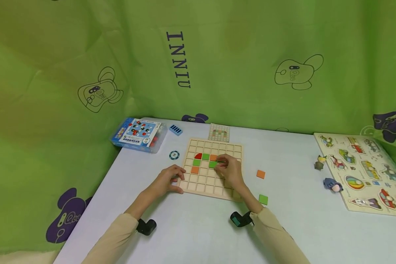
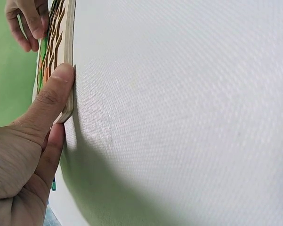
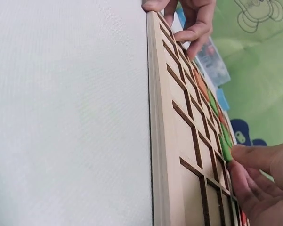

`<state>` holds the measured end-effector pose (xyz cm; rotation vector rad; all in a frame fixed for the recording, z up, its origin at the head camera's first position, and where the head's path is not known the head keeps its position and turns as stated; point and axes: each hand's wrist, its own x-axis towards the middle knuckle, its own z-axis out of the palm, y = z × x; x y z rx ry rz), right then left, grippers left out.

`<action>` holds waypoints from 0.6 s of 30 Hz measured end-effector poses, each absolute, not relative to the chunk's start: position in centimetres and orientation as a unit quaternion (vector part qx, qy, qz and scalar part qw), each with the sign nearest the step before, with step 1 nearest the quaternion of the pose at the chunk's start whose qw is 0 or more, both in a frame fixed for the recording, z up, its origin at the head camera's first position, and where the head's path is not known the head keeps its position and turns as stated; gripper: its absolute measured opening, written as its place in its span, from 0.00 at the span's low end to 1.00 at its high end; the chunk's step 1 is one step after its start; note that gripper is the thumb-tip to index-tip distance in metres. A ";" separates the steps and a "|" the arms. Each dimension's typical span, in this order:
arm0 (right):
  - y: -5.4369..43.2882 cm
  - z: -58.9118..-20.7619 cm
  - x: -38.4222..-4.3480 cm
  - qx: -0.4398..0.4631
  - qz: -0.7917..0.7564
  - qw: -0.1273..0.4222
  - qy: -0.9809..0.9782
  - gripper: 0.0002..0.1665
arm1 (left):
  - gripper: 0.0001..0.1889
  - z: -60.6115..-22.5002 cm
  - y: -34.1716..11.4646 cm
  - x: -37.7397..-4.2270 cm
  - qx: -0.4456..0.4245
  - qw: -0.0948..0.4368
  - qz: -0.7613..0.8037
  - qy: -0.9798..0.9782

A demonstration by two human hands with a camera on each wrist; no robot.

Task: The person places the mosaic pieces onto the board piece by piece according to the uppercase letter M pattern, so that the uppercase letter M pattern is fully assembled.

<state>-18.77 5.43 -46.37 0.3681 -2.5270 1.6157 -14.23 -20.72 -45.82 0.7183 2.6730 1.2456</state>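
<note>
A wooden grid board (image 1: 209, 181) lies on the table, with several coloured tiles in its squares. My left hand (image 1: 166, 179) holds its near left corner, thumb (image 2: 61, 77) on the front edge and fingers along the left side. Over the board's right half, my right hand (image 1: 230, 169) pinches a green tile (image 3: 225, 147) between thumb and fingers, low over the squares. Beside it sit an orange tile (image 1: 213, 157) and another green tile (image 1: 205, 157). Further left are a red quarter-round tile (image 1: 198, 156), a green tile (image 1: 196, 162) and an orange tile (image 1: 195, 169).
Behind the board lies a pattern card (image 1: 219, 132). A loose orange tile (image 1: 260, 174) and green tile (image 1: 263, 199) lie to its right. At left are a plastic box (image 1: 138, 135), a blue block (image 1: 176, 129) and a round chip (image 1: 174, 155). Small figures (image 1: 332, 184) and a picture puzzle (image 1: 366, 172) stand far right.
</note>
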 end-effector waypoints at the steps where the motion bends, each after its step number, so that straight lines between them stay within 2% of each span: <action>1: 5.4 -46.4 -18.8 0.120 0.537 0.055 -0.833 0.18 | 0.20 -45.8 -20.7 -14.2 0.237 0.052 0.409 0.880; 8: 6.8 -45.8 -18.1 0.116 0.550 0.021 -0.827 0.19 | 0.19 -45.9 -20.6 -14.4 0.241 0.047 0.399 0.883; 14: 11.0 -45.1 -15.8 0.108 0.556 -0.010 -0.824 0.18 | 0.18 -45.9 -20.6 -14.4 0.238 0.055 0.398 0.884; 18: 14.6 -44.9 -14.0 0.140 0.567 -0.015 -0.811 0.18 | 0.19 -45.8 -20.7 -14.2 0.231 0.057 0.403 0.884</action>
